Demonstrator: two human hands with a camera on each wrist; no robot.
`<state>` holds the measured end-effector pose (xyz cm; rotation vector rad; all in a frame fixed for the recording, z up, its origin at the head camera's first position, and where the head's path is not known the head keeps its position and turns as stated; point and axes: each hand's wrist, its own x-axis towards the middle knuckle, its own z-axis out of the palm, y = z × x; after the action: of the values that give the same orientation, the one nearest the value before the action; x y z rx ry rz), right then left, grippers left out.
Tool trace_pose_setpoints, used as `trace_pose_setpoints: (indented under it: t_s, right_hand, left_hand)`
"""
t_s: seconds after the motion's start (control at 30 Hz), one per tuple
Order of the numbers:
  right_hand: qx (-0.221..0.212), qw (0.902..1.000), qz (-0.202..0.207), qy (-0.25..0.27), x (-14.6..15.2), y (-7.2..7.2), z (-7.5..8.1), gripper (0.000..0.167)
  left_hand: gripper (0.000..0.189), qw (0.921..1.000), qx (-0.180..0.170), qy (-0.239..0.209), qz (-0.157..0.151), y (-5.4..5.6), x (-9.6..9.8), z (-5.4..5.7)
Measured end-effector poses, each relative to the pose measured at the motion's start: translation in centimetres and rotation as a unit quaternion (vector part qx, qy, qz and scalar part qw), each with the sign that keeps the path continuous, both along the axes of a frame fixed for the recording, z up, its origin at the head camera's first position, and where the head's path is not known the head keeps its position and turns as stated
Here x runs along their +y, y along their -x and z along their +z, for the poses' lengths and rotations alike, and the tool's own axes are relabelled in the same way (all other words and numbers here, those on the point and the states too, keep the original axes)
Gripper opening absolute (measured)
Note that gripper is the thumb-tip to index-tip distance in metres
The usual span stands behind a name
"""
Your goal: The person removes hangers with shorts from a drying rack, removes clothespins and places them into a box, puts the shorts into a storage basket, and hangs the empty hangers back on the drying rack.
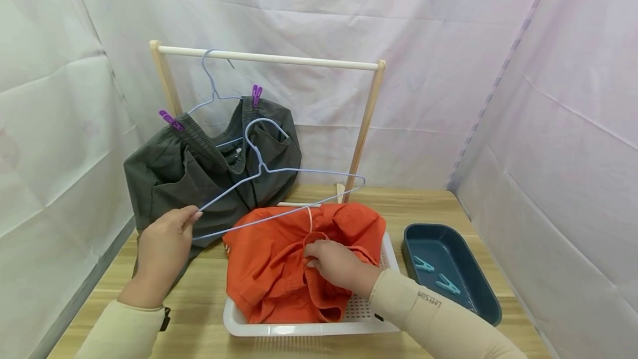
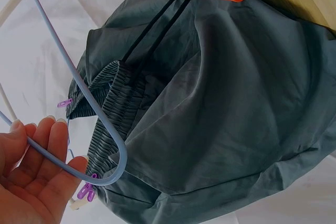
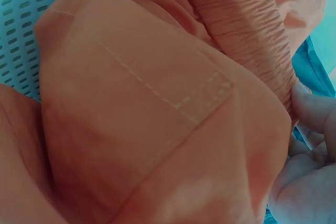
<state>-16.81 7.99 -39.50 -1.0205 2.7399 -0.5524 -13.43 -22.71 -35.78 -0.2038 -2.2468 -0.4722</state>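
Observation:
My left hand (image 1: 166, 240) pinches one lower corner of a light blue hanger (image 1: 319, 170), holding it in the air above the basket. In the left wrist view the bent hanger corner (image 2: 118, 161) lies across the fingers. A crumpled pair of orange shorts (image 1: 269, 276) with an elastic waistband fills much of a white basket (image 1: 309, 330). My right hand (image 1: 339, 263) grips the waistband (image 1: 319, 292) between thumb and fingers; its fingertips are partly hidden by cloth. In the right wrist view the gathered waistband (image 3: 247, 19) runs to the thumb.
Behind, dark grey shorts (image 1: 219, 181) hang from another blue hanger (image 1: 213, 85) on a wooden rack (image 1: 269, 58), with purple clothespins (image 1: 256, 96) at the waistband. To the right sits a dark blue tray (image 1: 485, 303) holding teal clothespins (image 1: 447, 284). White curtains enclose the table.

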Motion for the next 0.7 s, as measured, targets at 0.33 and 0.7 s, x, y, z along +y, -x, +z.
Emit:
trace_pose_setpoints:
  t_s: [0.33, 0.7]
  right_hand:
    - [0.022, 0.9995, 0.000, -0.021, 0.0, -0.4, 0.7, 0.013]
    - [0.038, 0.9991, -0.011, -0.017, 0.8, -0.6, 1.3, 0.017]
  left_hand:
    - [0.015, 1.0000, -0.009, 0.002, -0.002, 0.0, 0.4, -0.1]
    - [0.015, 0.9998, -0.019, 0.003, -0.001, 0.0, 0.6, -0.2]
